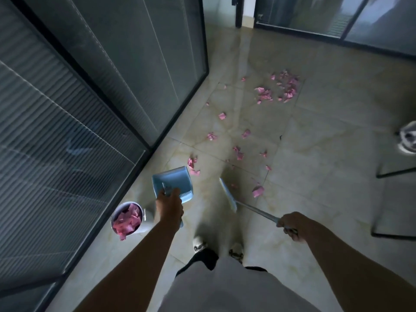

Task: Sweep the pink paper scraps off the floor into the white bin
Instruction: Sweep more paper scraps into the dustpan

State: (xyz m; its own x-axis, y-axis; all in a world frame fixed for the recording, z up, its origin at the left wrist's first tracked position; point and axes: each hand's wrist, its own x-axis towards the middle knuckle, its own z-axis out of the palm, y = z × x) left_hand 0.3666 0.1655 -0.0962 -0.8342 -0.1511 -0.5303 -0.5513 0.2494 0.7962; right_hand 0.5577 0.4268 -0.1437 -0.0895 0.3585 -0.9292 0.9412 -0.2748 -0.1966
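The left hand is curled round the handle of a blue dustpan, gripping it; the pan hangs just ahead of the knuckles, off the floor as far as can be told, its open mouth facing away from the person and its comb edge on the side toward the right hand. Nothing pink shows inside the pan. The right hand is closed round the metal shaft of a broom, fingers wrapped underneath; the shaft runs forward and toward the left hand, ending in a pale head set on the floor between the two hands.

The white bin stands on the floor just outside the left hand, near the glass wall, and holds a heap of pink paper, with one piece hanging over its near rim.

The scraps still on the floor lie ahead of both hands. The nearest one sits just beyond the broom head, toward the right hand's side; a few lie just past the dustpan's far edge. A loose trail runs forward from there, and the densest cluster lies well beyond both hands.
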